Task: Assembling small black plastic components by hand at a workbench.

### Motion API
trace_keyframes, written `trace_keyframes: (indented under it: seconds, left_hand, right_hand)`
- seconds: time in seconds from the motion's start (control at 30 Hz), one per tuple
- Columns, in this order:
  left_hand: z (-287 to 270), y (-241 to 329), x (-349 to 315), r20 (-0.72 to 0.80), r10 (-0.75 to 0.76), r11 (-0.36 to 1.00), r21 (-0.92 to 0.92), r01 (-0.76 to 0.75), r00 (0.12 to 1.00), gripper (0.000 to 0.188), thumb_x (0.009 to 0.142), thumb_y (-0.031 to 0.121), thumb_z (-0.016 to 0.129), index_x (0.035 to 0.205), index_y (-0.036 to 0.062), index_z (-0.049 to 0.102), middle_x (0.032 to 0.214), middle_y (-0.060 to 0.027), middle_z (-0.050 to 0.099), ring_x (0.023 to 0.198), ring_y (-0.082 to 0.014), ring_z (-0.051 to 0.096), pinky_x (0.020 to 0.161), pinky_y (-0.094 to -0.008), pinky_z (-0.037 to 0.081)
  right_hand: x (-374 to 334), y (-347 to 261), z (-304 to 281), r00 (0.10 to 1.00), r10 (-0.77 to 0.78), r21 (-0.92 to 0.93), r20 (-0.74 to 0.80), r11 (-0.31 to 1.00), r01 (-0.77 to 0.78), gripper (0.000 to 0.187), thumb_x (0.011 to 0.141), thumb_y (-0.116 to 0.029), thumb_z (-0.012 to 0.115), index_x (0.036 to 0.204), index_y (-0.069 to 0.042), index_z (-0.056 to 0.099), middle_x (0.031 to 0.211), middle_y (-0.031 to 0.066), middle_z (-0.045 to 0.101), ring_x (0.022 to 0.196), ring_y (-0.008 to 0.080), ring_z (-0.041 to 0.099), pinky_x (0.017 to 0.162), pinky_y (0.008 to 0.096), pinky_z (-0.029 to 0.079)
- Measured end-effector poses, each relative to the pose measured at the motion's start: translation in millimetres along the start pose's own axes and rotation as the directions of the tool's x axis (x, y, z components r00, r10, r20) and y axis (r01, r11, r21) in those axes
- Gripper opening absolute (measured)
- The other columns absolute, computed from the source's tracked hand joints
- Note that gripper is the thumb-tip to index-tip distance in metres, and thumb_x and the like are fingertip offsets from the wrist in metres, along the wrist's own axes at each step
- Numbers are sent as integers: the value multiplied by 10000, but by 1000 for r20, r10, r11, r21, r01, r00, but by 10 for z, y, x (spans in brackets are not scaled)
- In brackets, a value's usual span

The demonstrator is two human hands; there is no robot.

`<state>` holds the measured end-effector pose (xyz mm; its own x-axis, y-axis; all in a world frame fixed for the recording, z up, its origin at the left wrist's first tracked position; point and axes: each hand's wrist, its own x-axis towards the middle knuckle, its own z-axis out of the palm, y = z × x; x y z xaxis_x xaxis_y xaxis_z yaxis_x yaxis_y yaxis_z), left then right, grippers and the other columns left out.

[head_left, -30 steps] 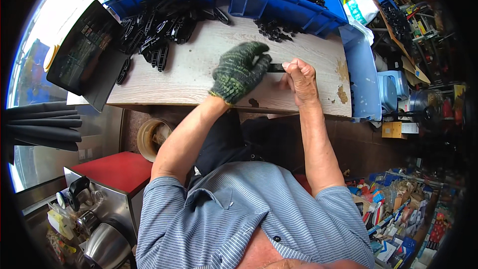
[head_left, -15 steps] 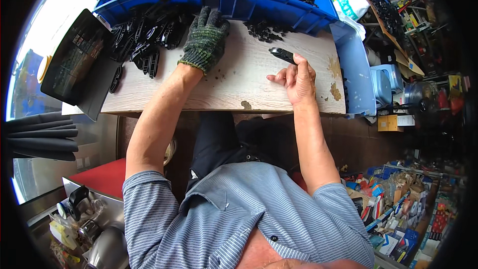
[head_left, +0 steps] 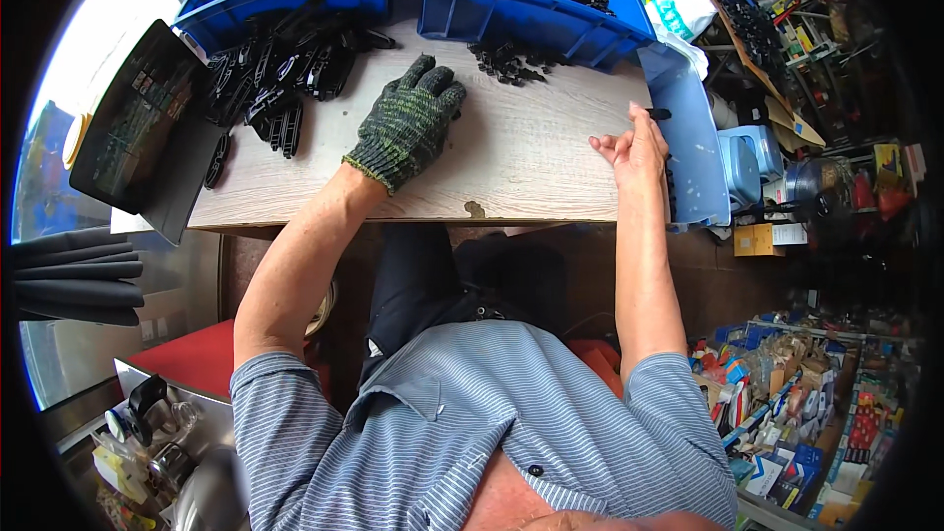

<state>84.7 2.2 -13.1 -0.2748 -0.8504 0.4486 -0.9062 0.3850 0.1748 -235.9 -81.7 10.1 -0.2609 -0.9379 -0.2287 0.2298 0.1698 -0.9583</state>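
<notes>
The left hand (head_left: 411, 118), in a green knit glove, lies flat and open on the pale wooden tabletop (head_left: 521, 162), holding nothing, just beside a heap of long black plastic parts (head_left: 285, 79). The bare right hand (head_left: 629, 147) pinches a small black piece (head_left: 657, 113) in its fingertips at the tabletop's right edge, over a blue tray (head_left: 688, 138).

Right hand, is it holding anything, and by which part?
Yes: the right hand pinches a small black plastic part by one end, between its fingertips, over the blue tray.
</notes>
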Motion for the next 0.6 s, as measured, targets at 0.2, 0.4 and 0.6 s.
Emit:
trace_keyframes:
  seconds: [0.2, 0.4, 0.6]
  left_hand:
    - [42, -51, 125, -6, 11, 1000, 13, -10, 1000, 327, 853, 99, 630, 1176, 111, 686, 1335, -173, 583, 1344, -398, 477, 1071, -507, 428]
    - [-18, 46, 159, 83, -24, 993, -111, 33, 996, 298, 918, 228, 627, 1206, 162, 664, 1067, -99, 691, 1086, -325, 618, 890, -467, 488]
    - [11, -66, 157, -38, -101, 994, -39, 99, 994, 188, 915, 264, 644, 1034, 143, 724, 990, -92, 693, 996, -320, 621, 845, -469, 490]
  right_hand:
    - [-10, 66, 442, 982, 66, -231, 177, 973, -24, 214, 884, -206, 745, 1003, -73, 627, 483, 1, 448, 436, 145, 536, 533, 393, 601]
    - [82, 97, 749, 981, 66, -473, 183, 881, 29, 170, 893, -205, 728, 1027, -108, 689, 610, 10, 571, 421, 94, 497, 404, 301, 524]
    - [130, 122, 916, 975, -20, -585, 220, 797, 149, 141, 838, -168, 741, 973, -128, 755, 720, 32, 653, 394, 101, 479, 361, 293, 482]
